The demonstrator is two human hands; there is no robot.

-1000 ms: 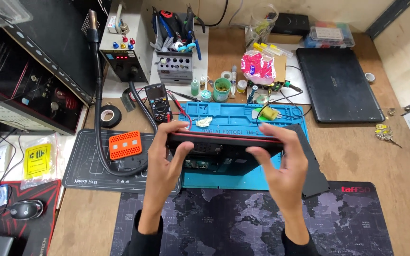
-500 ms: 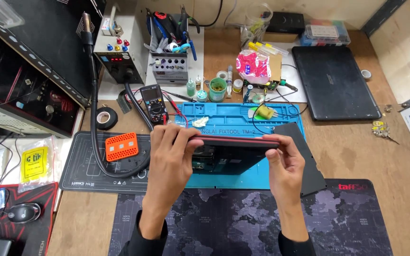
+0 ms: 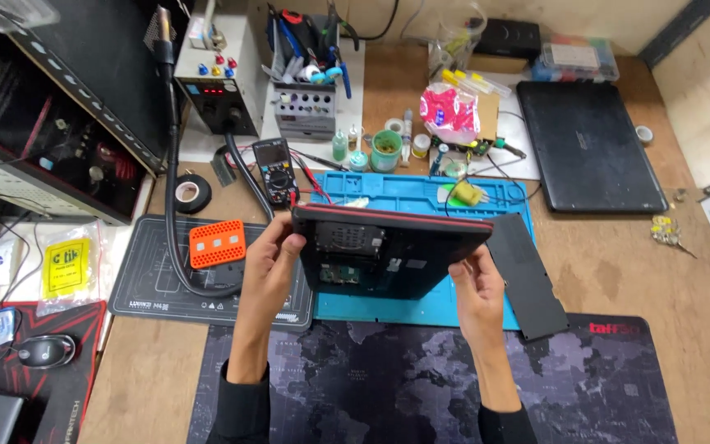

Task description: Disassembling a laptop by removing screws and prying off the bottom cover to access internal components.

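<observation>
A cluttered wooden desk [image 3: 618, 271] is seen from above. A black laptop [image 3: 388, 247] with a red edge is held tilted above a blue repair mat [image 3: 421, 197], clamped at its sides by the left hand [image 3: 271, 261] and the right hand [image 3: 474, 288]. Just right of the laptop a flat black panel [image 3: 527, 275] lies. Behind it a multimeter [image 3: 275, 171] and a green cup [image 3: 386, 151] stand; to its left an orange perforated block [image 3: 217, 243] rests. Nearer than the laptop, a dark patterned desk mat [image 3: 388, 386] is spread.
</observation>
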